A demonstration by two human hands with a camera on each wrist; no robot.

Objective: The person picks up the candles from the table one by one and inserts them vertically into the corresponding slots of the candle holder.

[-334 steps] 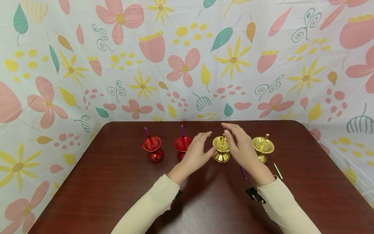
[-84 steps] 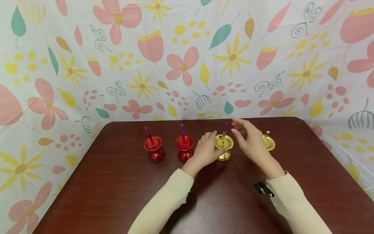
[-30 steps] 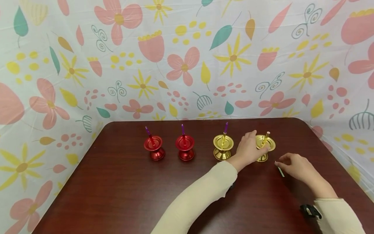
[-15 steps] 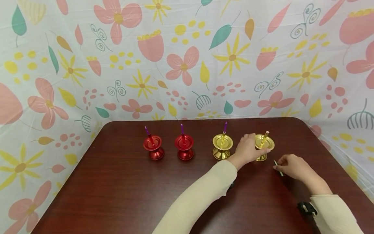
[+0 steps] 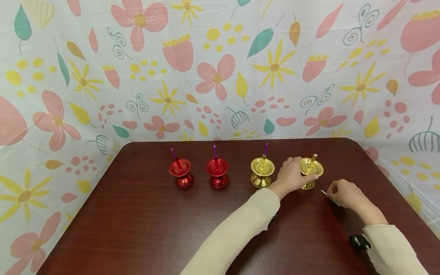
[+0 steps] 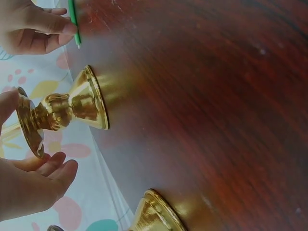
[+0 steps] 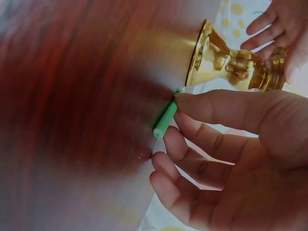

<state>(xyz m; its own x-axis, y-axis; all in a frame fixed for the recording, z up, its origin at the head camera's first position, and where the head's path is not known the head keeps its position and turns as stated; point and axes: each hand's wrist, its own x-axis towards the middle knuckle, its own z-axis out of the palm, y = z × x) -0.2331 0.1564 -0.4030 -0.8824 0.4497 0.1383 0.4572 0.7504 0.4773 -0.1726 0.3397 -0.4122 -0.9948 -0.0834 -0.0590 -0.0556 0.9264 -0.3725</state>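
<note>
My left hand [image 5: 290, 176] holds the far-right gold candle holder [image 6: 57, 113] by its dish, thumb at one side of the rim and fingers at the other. That holder [image 5: 312, 168] stands upright on the table, and its socket tube carries no candle. To the right, my right hand [image 5: 345, 194] pinches a thin green candle [image 7: 166, 119] between thumb and forefinger, close to the tabletop. In the head view the fingers partly hide this candle. Left of my left hand stands another gold candle holder [image 5: 262, 168] with a purple candle [image 5: 266, 149] in it.
Two red candle holders [image 5: 217, 168] stand further left in the same row, each bearing a purple candle [image 5: 215, 151]. The dark wooden table [image 5: 144, 214] ends at a flower-patterned cloth [image 5: 220, 76] behind it.
Earlier a purple candle went into the inner gold holder. Then my left hand moved right to the far-right holder, and my right hand moved to the green candle, which has since turned slightly.
</note>
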